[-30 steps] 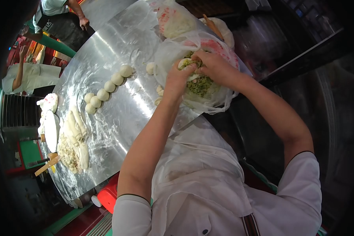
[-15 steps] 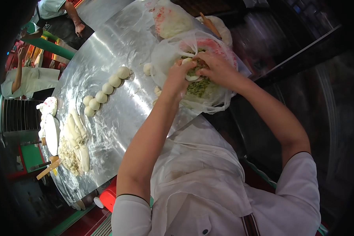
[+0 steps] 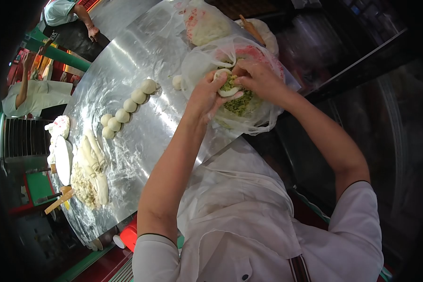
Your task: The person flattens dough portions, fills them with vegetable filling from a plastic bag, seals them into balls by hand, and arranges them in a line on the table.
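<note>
My left hand (image 3: pixel 207 96) is closed on a piece of white dough (image 3: pixel 229 92) that is cupped round some green filling. My right hand (image 3: pixel 254 80) is at the dough's right side, its fingers bent together; whether they hold filling or the dough's edge I cannot make out. Both hands are over a clear plastic bag (image 3: pixel 263 123) with red print, which holds more chopped green filling (image 3: pixel 239 105). Left of the bag, a row of several round dough balls (image 3: pixel 138 96) crosses the metal table (image 3: pixel 150 136). One more dough ball (image 3: pixel 177 82) sits beside the bag.
Dough strips (image 3: pixel 90 152) and a crumbly pale heap (image 3: pixel 85 189) lie at the table's left, near a wooden-handled tool (image 3: pixel 59 201). A second printed bag (image 3: pixel 207 26) and a rolling pin (image 3: pixel 251 30) on dough stand at the far side. Two other people (image 3: pixel 37 96) are at upper left.
My left hand has moved slightly left and down with the dough, and more of the dough cup and its green filling shows. My right hand stays close beside it.
</note>
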`<state>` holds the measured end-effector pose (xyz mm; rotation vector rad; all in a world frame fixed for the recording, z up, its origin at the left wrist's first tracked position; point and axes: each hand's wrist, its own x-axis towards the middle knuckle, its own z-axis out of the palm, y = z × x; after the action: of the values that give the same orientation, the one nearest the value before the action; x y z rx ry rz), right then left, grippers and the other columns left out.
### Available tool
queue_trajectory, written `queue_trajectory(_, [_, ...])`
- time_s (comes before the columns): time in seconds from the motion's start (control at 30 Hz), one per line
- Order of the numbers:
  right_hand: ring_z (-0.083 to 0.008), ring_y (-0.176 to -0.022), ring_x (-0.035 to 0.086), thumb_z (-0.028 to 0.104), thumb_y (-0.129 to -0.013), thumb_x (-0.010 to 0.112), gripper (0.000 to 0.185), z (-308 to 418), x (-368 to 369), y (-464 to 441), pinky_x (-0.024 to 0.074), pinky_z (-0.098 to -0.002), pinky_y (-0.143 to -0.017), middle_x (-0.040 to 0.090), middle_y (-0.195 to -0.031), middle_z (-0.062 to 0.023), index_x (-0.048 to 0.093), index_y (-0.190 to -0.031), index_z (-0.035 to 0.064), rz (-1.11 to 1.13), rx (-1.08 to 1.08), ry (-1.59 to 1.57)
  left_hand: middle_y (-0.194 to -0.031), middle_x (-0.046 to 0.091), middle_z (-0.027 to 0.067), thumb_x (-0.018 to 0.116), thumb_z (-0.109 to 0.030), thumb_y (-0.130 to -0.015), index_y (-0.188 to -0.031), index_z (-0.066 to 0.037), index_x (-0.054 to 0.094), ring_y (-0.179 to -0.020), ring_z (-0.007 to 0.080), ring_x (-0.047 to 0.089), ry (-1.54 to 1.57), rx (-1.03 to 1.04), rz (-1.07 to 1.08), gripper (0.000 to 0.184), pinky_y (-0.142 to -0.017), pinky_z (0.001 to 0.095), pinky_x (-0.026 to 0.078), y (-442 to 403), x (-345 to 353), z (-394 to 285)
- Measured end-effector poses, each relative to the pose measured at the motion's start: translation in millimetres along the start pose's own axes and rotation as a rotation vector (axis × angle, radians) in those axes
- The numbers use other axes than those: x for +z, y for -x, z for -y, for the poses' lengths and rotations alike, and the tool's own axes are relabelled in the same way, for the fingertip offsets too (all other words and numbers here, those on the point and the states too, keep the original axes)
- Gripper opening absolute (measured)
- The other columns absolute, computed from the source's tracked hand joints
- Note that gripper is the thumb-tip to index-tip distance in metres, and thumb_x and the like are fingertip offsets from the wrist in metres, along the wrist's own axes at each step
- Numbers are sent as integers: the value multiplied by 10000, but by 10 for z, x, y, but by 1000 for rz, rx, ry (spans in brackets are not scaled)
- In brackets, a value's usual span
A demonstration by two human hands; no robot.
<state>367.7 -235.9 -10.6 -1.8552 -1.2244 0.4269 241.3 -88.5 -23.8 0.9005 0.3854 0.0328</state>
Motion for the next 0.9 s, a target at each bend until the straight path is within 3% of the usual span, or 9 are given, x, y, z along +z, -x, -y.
queue_trajectory(0.1, [-302,-871,643,49,-864,678,145,10,19,-1,498,-410,-783,647,-900,-143,637,-994,-3,15,-18,-31,-1291,578,134,555,-206,-1048,-1338,39,499,-1162,231,612,-15,-1,17,383,-1015,421,567,54,28,24])
queue_trajectory(0.27, [-322,-915,647,20,-849,680,125,-18,24,17,500,-426,-795,647,-970,-155,630,-960,-6,-22,-179,104,-1130,620,123,641,-48,-954,-1281,35,516,-1019,230,665,-201,106,-76,360,-805,349,625,54,6,47])
queue_trajectory(0.33, [-342,-970,643,61,-861,684,198,-67,-28,52,505,-429,-822,648,-1059,-163,658,-1049,3,7,-171,502,-1107,626,127,633,-28,-943,-1284,34,512,-989,241,674,-224,113,-156,368,-762,343,623,100,-6,14])
queue_trajectory(0.4, [-346,-983,640,105,-877,686,256,-256,-22,71,505,-426,-837,647,-1085,-165,661,-1113,11,-11,-249,448,-1085,632,132,626,-9,-931,-1288,34,507,-958,252,683,-249,125,-230,378,-719,338,620,137,-1,-45])
queue_trajectory(0.47, [-350,-996,638,150,-893,688,315,-217,-15,46,505,-422,-852,646,-1111,-167,663,-1178,19,-25,-330,393,-1118,619,151,624,-37,-949,-1308,25,500,-1021,293,669,-144,115,-232,384,-793,356,625,208,-10,-88])
queue_trajectory(0.6, [-336,-990,645,222,-919,690,366,40,71,113,498,-410,-875,661,-1092,-167,661,-1218,14,-51,-113,181,-1208,597,178,586,-104,-994,-1324,22,493,-1136,308,633,128,105,-218,365,-896,405,606,272,83,-113])
queue_trajectory(0.67, [-329,-986,647,224,-923,691,349,95,121,94,495,-410,-875,664,-1080,-171,664,-1192,3,-44,-64,108,-1305,557,200,514,-177,-1043,-1348,19,484,-1228,306,583,262,58,-30,364,-1005,465,556,235,1,-94])
queue_trajectory(0.87, [-322,-994,646,173,-938,658,277,116,100,18,484,-423,-858,660,-1062,-181,655,-1138,-18,10,123,-21,-1337,541,222,417,-198,-1080,-1375,59,456,-1234,319,578,159,144,-48,393,-1063,515,514,239,-69,-29])
queue_trajectory(0.9, [-326,-1020,643,170,-944,649,280,5,64,9,482,-426,-880,660,-1079,-186,655,-1153,-15,38,91,215,-1337,541,222,417,-198,-1080,-1375,59,456,-1234,319,578,161,146,-48,393,-1063,515,514,272,-72,-45])
